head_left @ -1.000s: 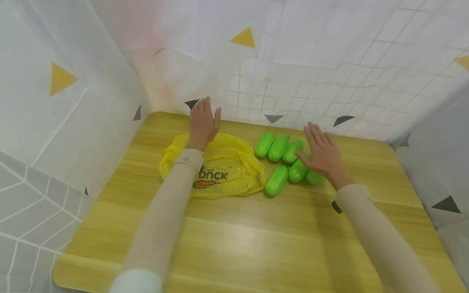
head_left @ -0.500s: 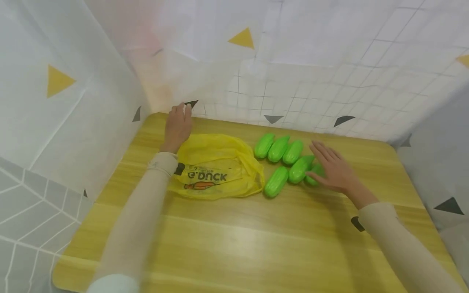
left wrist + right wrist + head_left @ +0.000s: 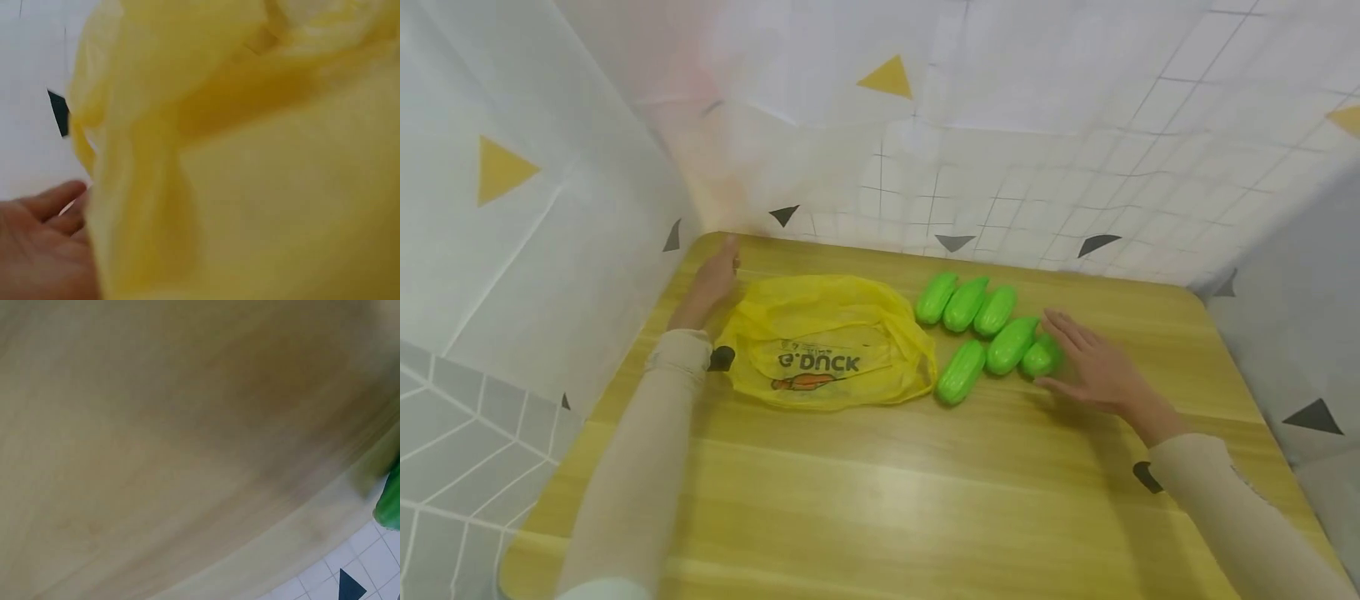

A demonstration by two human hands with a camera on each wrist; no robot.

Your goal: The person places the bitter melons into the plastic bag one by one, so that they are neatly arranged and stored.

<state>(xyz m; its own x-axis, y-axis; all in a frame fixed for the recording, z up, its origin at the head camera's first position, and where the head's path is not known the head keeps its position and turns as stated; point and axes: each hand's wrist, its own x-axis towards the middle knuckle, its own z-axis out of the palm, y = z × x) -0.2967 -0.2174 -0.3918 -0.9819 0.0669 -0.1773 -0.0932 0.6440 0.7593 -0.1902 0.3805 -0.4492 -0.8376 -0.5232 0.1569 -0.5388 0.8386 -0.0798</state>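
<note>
A thin yellow plastic bag (image 3: 820, 304) with "DUCK" lettering lies spread on the table. My left hand (image 3: 709, 282) is beside the bag's left end, near the far left corner of the table; in the left wrist view its relaxed fingers are at the edge of the yellow plastic. Right of the bag are several glossy green toy cucumbers (image 3: 961, 372), three in a back row and three in front. My right hand (image 3: 1097, 367), fingers extended and thumb apart, is right next to the rightmost cucumber (image 3: 1041, 357), its fingertips close to it. Neither hand holds anything.
The wooden table (image 3: 880, 500) has rounded corners. White sheets with triangles and grid lines (image 3: 1000, 183) stand behind it and along both sides, close to its edges.
My left hand has moved left from above the bag to beside its left end. My right hand has shifted right and lower, off the cucumbers it overlapped. Bag and cucumbers stay in place.
</note>
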